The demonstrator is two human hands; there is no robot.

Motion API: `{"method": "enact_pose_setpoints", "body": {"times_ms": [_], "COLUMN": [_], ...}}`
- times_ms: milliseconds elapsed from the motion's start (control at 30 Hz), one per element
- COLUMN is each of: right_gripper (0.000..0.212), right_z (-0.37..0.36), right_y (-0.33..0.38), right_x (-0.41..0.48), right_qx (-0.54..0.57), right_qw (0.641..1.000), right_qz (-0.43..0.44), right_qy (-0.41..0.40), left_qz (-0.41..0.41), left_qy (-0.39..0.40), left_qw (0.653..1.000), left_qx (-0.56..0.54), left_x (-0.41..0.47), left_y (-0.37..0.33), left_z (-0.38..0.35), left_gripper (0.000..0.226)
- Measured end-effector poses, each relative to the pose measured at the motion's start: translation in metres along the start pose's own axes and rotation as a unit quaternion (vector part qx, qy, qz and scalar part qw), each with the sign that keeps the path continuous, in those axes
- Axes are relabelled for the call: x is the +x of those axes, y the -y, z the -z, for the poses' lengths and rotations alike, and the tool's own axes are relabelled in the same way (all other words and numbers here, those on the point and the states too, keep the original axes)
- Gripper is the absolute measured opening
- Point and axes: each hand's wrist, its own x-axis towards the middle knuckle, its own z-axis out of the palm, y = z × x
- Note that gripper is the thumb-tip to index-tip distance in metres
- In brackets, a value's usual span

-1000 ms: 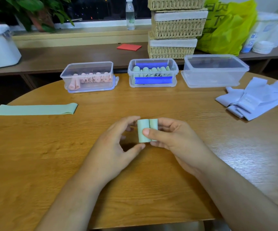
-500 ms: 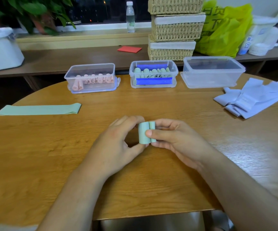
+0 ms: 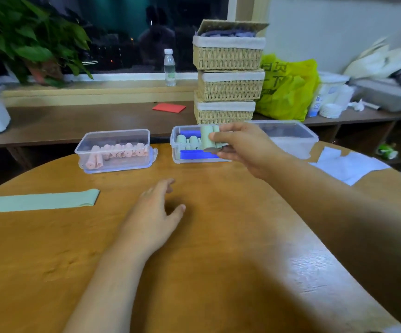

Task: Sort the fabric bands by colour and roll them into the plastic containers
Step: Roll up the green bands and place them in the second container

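Right hand (image 3: 242,147) pinches rolled green band (image 3: 206,140) between thumb and fingers, held up over right part of middle container (image 3: 175,155). Green rolls (image 3: 181,139) sit inside it, just left of the roll in hand. Left hand (image 3: 153,217) open, fingers relaxed, holds nothing, low over table (image 3: 218,272); touching the wood or not, can't tell. Flat green band (image 3: 38,200) lies on table left of left hand, apart from it. Pink-roll container (image 3: 115,165) beyond left hand. Clear container (image 3: 298,140) behind right hand, contents unclear. Pale band pile (image 3: 348,167) right of right forearm
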Motion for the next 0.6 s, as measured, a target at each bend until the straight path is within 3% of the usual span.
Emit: {"method": "enact_pose_setpoints", "body": {"times_ms": [133,300,433,600], "right_gripper": [0.027,0.016,0.014,0.02], "right_z": [-0.006,-0.016,-0.025,-0.031], "right_y": [0.018,0.027,0.019,0.011], "right_x": [0.074,0.138,0.158,0.169], "right_qx": [-0.132,-0.333,-0.451,-0.589], "right_qw": [0.989,0.938,0.89,0.804], "right_qz": [0.014,0.005,-0.041,-0.08], "right_qy": [-0.057,-0.095,-0.054,0.016], "left_qz": [0.015,0.014,0.01,-0.001], "left_qy": [-0.025,-0.038,-0.028,-0.024], "left_qw": [1.0,0.999,0.999,1.0], "left_qx": [0.005,0.014,0.014,0.019], "left_x": [0.009,0.01,0.009,0.008], "left_y": [0.012,0.015,0.013,0.01], "left_z": [-0.012,-0.015,-0.016,-0.017], "left_gripper": [0.063,0.061,0.063,0.063]}}
